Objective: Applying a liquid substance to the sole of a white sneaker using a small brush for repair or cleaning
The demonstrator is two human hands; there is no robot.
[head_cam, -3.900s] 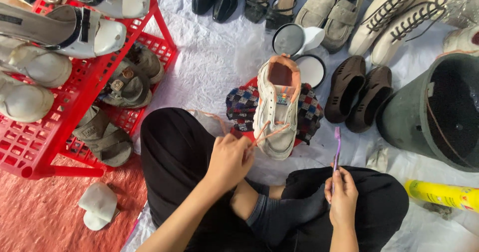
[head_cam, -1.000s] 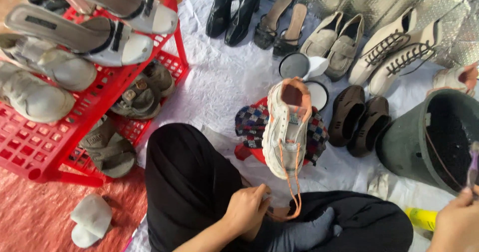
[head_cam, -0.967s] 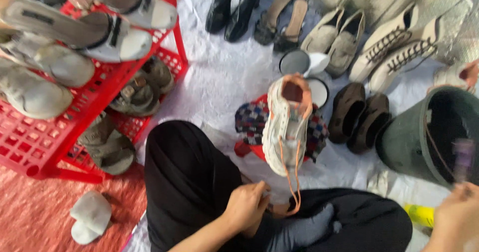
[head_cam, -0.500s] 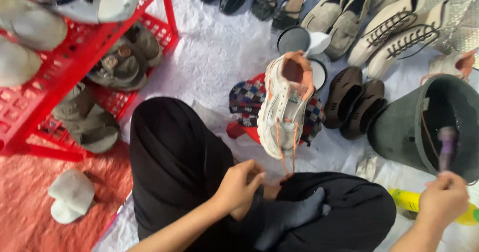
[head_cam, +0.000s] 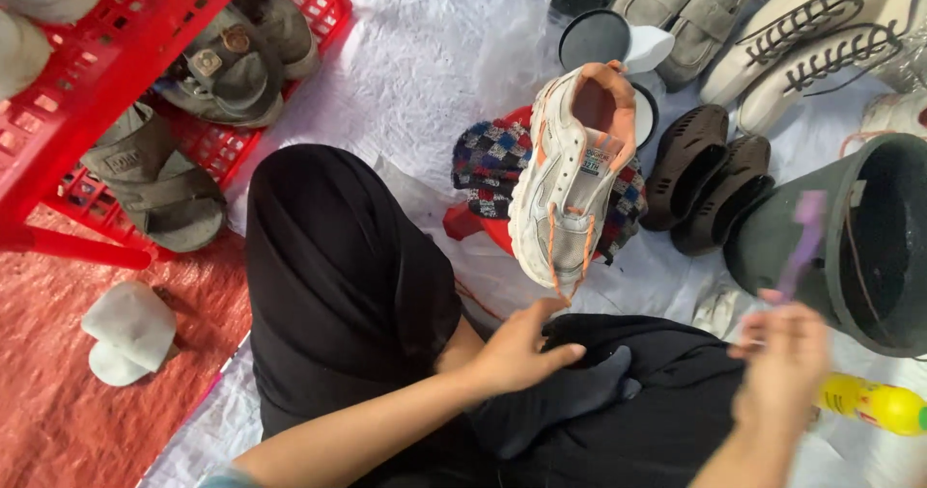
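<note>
White plastic sheet (head_cam: 435, 73) covers the floor; left hand (head_cam: 517, 353), fingers loosely apart, reaches under the dirty white sneaker with orange laces (head_cam: 570, 174) mid-frame, while right hand (head_cam: 787, 367) grips a purple brush (head_cam: 801, 242), probably set to scrub next.

1. The right hand (head_cam: 787, 358) is smeared by motion blur; its grip cannot be made out.
2. The purple brush (head_cam: 801, 242) above that hand is only a blurred streak, its head unreadable.
3. The dark bucket (head_cam: 821, 247) behind the brush is cut off by the right edge.
4. The yellow bottle (head_cam: 874, 403) below the bucket is partly hidden by the hand.
</note>
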